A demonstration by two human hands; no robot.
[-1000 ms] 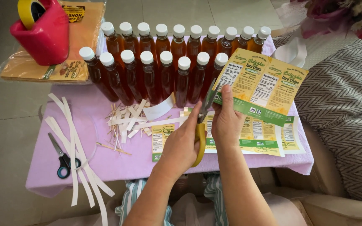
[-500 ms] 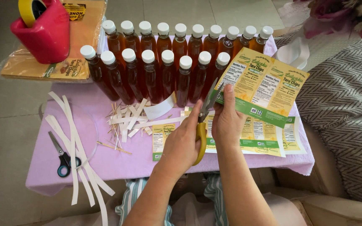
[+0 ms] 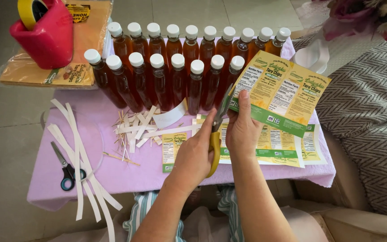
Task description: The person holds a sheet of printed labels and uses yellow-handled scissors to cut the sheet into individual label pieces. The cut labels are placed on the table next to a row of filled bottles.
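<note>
Clearly the left hand (image 3: 193, 154) grips yellow-handled scissors (image 3: 216, 134) while the right hand (image 3: 242, 130) pinches the label sheet (image 3: 278, 92) above the counter (image 3: 126, 175). Thin, floppy paper like this is probably best held near the cut line.

single head cam, mounted on you, looks steeply down and forward over your own forearms. close range: left hand (image 3: 193, 154) and right hand (image 3: 242, 130) sit just below frame centre, your lap at bottom edge. purple table (image 3: 126, 172) fills middle of frame, near edge toward you. bottle rows (image 3: 175, 67) lie farther out, upper centre. red container (image 3: 48, 36) top left, grey patterned cushion (image 3: 372, 134) right edge, floor tiles along top and left. no second view, so no overlap to report.
</note>
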